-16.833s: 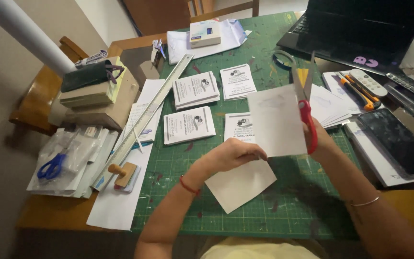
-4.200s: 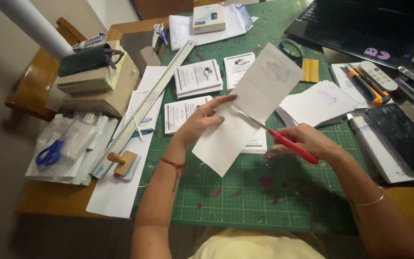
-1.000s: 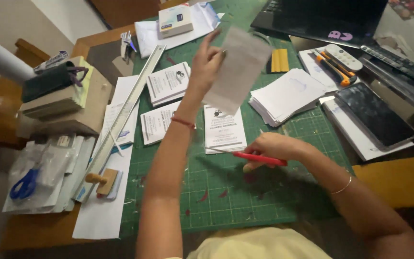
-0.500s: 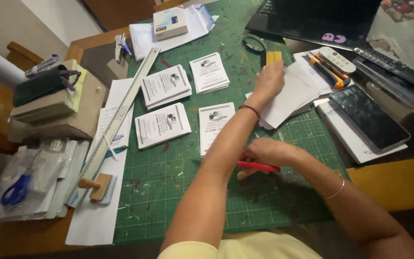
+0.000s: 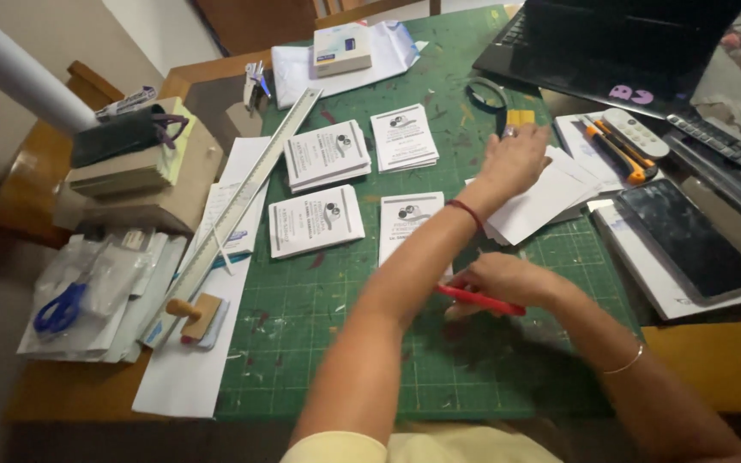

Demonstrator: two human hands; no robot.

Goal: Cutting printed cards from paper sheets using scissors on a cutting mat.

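My left hand point(image 5: 515, 159) lies palm down on a stack of white paper sheets point(image 5: 542, 199) at the right side of the green cutting mat point(image 5: 328, 326), arm reaching across. My right hand point(image 5: 499, 283) sits low on the mat, closed around red-handled scissors point(image 5: 478, 299) that point left. Several small stacks of printed white cards point(image 5: 315, 219) lie on the mat's left and middle part, one card stack point(image 5: 406, 219) partly under my left forearm.
A long metal ruler point(image 5: 242, 193) runs diagonally along the mat's left edge, with a wooden stamp point(image 5: 195, 313) below it. Blue scissors point(image 5: 60, 309) lie on plastic sleeves at left. A laptop point(image 5: 619, 43), tablet point(image 5: 688, 240), orange utility knives point(image 5: 615, 147) and cardboard boxes point(image 5: 143, 184) surround the mat.
My left hand, which held a cut paper sheet up in the air, has come down and laid it on the white stack at right. My right hand stays low with the scissors.
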